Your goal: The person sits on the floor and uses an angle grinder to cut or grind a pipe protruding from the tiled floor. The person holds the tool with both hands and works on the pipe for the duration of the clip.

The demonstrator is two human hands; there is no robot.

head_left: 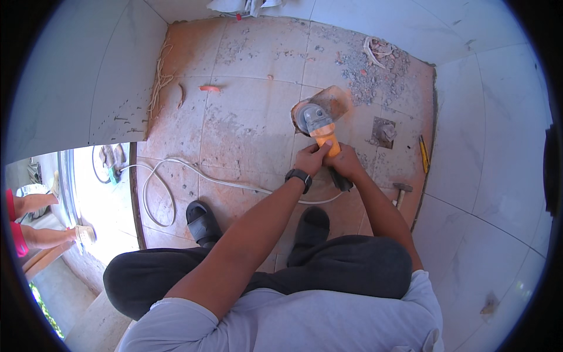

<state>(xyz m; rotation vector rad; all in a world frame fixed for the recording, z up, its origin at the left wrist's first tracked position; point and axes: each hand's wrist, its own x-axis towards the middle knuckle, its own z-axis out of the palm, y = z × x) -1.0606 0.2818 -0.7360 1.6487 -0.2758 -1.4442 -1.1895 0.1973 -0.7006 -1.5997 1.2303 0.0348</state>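
Note:
An angle grinder [324,134] with a yellow body and a grey head is held low over the tiled floor. My left hand [311,158], with a dark watch on its wrist, grips the body from the left. From the right, my right hand [346,161] wraps round the same body. The grinder's head and disc lie over a brown-edged opening [297,122] in the tiles. A brownish flat patch [334,101] shows just beyond the head; whether it is a loose piece or bare floor, I cannot tell.
A white cable [229,182] loops across the floor on the left. Grey rubble [375,76] lies at the far right, near a square cut-out [384,132]. A yellow-handled tool [423,154] and a hammer [401,195] lie by the right wall. Another person's legs [41,234] show outside a doorway.

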